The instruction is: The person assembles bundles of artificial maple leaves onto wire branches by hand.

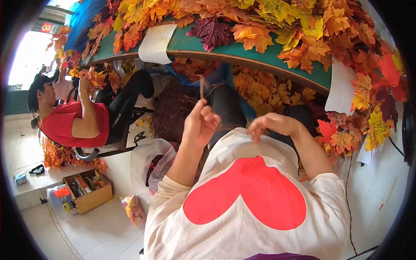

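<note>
My left hand [201,123] is raised in front of my lap, its fingers closed round the lower end of a thin tan stick [201,86] that stands nearly upright. Thin twig-like strands show beside the stick's middle, too fine to make out well. To the right, my right hand [277,124] hovers over my lap, fingers loosely bent and apart, with nothing visible in them. Below the table edge, left of my knee, lies a big bundle of dark reddish-brown twigs [167,110].
A green table [190,39] ahead is heaped with orange, yellow and red artificial maple leaves [299,21]; more leaves lie beneath. A person in a red shirt [89,121] sits at left. A clear plastic bag [147,158] and wooden toolbox [93,197] stand on the floor.
</note>
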Tool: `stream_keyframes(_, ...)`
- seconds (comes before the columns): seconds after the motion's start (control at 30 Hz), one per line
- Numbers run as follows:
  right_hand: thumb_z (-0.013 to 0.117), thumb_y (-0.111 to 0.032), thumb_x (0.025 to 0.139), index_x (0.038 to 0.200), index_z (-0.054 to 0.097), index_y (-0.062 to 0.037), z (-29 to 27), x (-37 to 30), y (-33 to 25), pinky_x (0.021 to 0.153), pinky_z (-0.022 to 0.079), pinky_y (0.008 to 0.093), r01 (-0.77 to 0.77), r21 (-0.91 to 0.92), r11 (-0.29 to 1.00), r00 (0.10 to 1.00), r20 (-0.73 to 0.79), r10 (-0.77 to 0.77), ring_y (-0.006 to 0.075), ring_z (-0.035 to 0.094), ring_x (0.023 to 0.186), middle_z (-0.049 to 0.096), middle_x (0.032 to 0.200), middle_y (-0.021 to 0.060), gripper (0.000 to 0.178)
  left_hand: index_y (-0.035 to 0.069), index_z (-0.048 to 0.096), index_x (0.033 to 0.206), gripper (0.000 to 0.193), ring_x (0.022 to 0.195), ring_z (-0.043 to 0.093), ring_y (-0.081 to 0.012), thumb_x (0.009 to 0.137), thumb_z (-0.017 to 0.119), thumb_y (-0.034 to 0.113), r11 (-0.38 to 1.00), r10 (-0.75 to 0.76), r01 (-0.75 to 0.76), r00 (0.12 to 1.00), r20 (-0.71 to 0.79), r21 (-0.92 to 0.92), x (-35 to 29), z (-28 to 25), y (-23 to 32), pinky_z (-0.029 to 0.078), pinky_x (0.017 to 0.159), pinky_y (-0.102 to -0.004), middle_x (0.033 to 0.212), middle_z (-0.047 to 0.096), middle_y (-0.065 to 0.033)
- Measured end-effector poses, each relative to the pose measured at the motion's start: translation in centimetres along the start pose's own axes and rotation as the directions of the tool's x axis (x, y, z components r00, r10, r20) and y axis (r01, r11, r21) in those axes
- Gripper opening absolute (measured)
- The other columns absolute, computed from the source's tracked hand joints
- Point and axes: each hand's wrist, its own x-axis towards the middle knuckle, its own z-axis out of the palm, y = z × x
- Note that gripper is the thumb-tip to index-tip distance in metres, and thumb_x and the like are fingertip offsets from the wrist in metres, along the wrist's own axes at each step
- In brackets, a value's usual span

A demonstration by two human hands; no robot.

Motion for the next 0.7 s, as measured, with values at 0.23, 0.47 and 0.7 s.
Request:
stream_keyframes(0.23, 0.064, -0.017, 0.078, 0.079, 0.062, -0.0007, 1.2, -0.9, -0.2, 0.062, 0.045, 0.0248, -0.122, -0.552, 0.825, 0.95, -0.305, -0.063, 0.0114, 0.059, 0.066, 0.063, 0.071, 0.0059, 0.016, 0.012, 0.048, 0.071, 0.041, 0.044, 0.022, -0.0066, 0.089, 0.042, 0.049, 0.894, 0.384, -0.423, 0.893, -0.234, -0.147, 0.4, -3.9, 5.6, 0.021, 0.036, -0.0194, 0.054, 0.028, 0.0054)
stream_keyframes(0.47, 0.059, -0.012, 0.082, 0.08, 0.063, -0.0003, 3.8, -1.5, 0.0, 0.056, 0.045, 0.024, -0.011, -0.515, 0.857, 0.836, -0.475, -0.275, 0.011, 0.059, 0.06, 0.063, 0.066, 0.0064, 0.013, 0.012, 0.039, 0.064, 0.048, 0.037, 0.014, -0.0095, 0.09, 0.036, 0.052, 0.747, 0.417, -0.618, 0.723, -0.551, -0.245, 3.0, -9.4, 10.7, 0.015, 0.031, -0.0211, 0.047, 0.021, 0.0046)
stream_keyframes(0.7, 0.044, -0.023, 0.092, 0.101, 0.06, 0.0009, 2.2, -1.3, 0.8, 0.05, 0.045, 0.0211, -0.383, 0.04, 0.923, 0.841, -0.399, 0.367, 0.0087, 0.057, 0.051, 0.061, 0.062, 0.0068, 0.031, 0.011, 0.038, 0.064, 0.048, 0.037, 0.014, -0.0092, 0.091, 0.034, 0.051, 0.71, 0.434, -0.575, 0.812, -0.39, -0.407, 5.3, -8.1, 10.5, 0.015, 0.032, -0.0211, 0.047, 0.02, 0.0046)
